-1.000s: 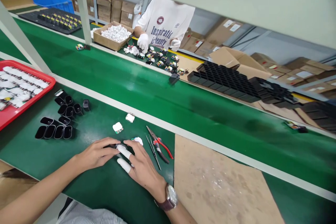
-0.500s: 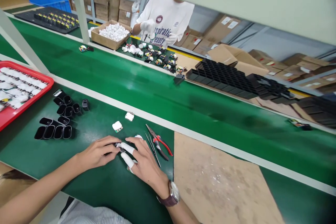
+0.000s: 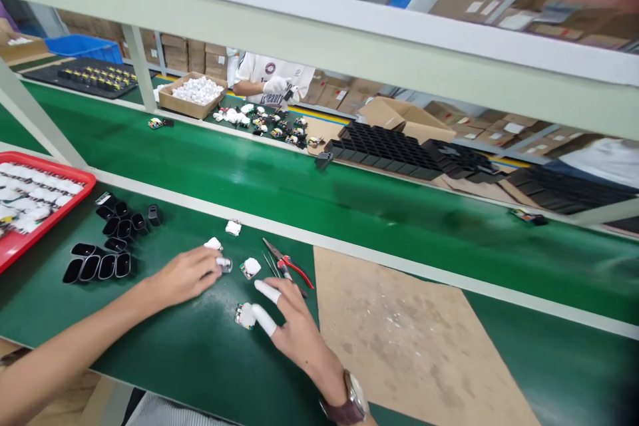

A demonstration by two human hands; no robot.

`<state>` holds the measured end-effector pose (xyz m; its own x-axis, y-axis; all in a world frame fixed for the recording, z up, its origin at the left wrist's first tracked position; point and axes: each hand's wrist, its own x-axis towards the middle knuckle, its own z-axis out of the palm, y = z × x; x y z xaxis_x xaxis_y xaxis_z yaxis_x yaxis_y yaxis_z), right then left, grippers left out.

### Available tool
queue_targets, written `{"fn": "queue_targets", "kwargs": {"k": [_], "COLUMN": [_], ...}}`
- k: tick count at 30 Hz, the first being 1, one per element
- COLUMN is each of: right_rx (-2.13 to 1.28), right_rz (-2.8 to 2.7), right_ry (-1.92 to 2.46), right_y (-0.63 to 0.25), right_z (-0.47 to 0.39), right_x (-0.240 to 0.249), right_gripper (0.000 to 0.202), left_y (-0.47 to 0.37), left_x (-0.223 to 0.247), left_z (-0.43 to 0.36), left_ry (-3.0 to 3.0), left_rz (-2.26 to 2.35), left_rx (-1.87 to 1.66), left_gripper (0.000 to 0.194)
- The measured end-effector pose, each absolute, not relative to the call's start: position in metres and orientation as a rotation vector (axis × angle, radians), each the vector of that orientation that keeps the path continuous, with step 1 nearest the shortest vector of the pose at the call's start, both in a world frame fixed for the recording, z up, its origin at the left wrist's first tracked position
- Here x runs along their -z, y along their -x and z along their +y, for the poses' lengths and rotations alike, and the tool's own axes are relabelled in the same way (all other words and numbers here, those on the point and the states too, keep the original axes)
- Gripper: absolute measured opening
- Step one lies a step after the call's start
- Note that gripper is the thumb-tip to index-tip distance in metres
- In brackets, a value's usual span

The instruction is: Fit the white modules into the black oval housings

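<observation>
My left hand (image 3: 187, 274) is closed, thumb and fingertips pinching a small dark piece with a shiny, whitish end (image 3: 225, 265); the fingers hide most of it. My right hand (image 3: 299, 329) is open, its fingers apart, with white finger cots on two digits. One covered tip lies right beside a small circuit board topped with white (image 3: 244, 315); whether they touch I cannot tell. Three similar white-topped boards lie nearby: one board (image 3: 250, 268) between the hands, another (image 3: 233, 227) farther back, and a third (image 3: 213, 244) just behind my left fingers.
Red-handled pliers (image 3: 287, 261) and tweezers (image 3: 271, 265) lie beyond my right hand. Several black casings (image 3: 106, 266) stand at left near a red tray (image 3: 74, 203). Cardboard (image 3: 399, 333) covers the right side. Past the green belt (image 3: 239, 166), a co-worker's gloved hands (image 3: 277, 85) hold a dark part.
My right hand has left the small piece and moved right and nearer to me, uncovering two boards. My left hand still holds the piece. The view has tilted up.
</observation>
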<state>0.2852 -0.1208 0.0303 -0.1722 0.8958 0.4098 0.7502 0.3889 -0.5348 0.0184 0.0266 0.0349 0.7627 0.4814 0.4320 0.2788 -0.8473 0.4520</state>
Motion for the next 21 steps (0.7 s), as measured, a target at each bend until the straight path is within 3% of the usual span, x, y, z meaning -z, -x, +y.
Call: {"fn": "queue_targets", "kwargs": {"k": [5, 10, 13, 17, 21], "right_rx": [-0.325, -0.196, -0.171, -0.190, -0.197], "right_rz": [-2.105, -2.081, -2.043, -2.048, -2.110], "right_ry": [1.526, 1.564, 1.531, 1.407, 1.250], "right_y": [-0.281, -0.270, -0.269, -0.274, -0.286], "right_z": [-0.150, -0.151, -0.149, -0.147, -0.139], "right_x": [-0.017, -0.007, 0.001, 0.015, 0.033], "right_gripper": [0.061, 0.063, 0.063, 0.057, 0.065], "left_y": [-0.043, -0.059, -0.049, -0.002, 0.062], "left_x": [-0.076, -0.075, -0.076, -0.105, -0.132], "left_z": [0.144, 0.215, 0.217, 0.196, 0.148], "left_ry": [-2.541, -2.399, -2.378, -2.400, -2.453], "left_rz": [1.101, 1.401, 1.408, 1.433, 1.488], "left_rx": [-0.698, -0.648, -0.643, -0.778, -0.793], "left_gripper": [0.007, 0.008, 0.015, 0.043, 0.044]}}
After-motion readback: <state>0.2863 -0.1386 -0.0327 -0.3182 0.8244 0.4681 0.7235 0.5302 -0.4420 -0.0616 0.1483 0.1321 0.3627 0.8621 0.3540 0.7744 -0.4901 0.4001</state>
